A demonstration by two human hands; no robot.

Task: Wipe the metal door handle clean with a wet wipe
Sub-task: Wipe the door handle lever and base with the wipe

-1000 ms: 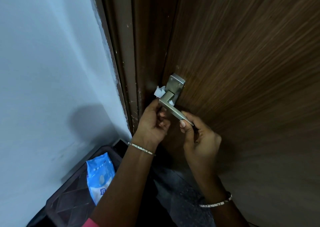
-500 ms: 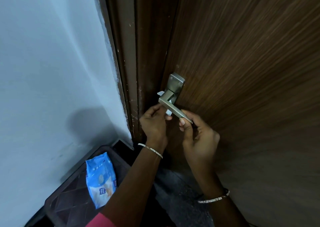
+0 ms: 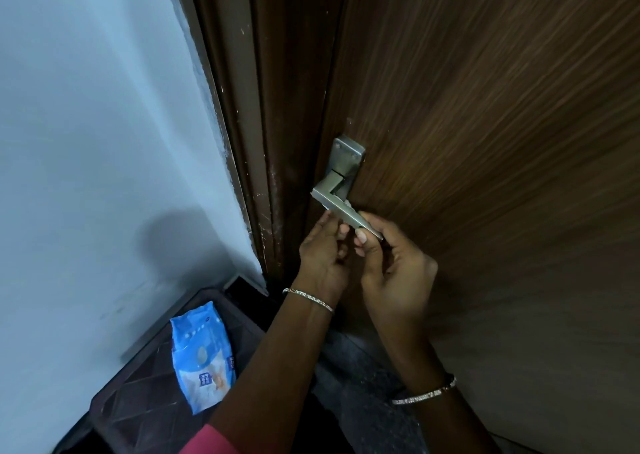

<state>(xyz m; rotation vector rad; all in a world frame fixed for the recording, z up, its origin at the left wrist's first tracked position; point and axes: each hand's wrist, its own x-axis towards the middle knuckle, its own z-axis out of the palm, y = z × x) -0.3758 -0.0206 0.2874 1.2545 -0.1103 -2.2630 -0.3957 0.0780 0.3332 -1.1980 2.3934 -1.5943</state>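
Dark wood door [image 3: 485, 141] ahead. Right hand [image 3: 394, 259] pinches lever handle [image 3: 346, 211] tip to steady it; left hand [image 3: 323, 256] curled at seven o'clock beneath, wet wipe [image 3: 350, 205] barely showing.

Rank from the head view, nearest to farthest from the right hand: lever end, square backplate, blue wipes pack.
From the right hand:
1. Lever end, pinched in its fingers.
2. Square backplate, up-left on the door.
3. Blue wipes pack, far lower left on the dark mat.
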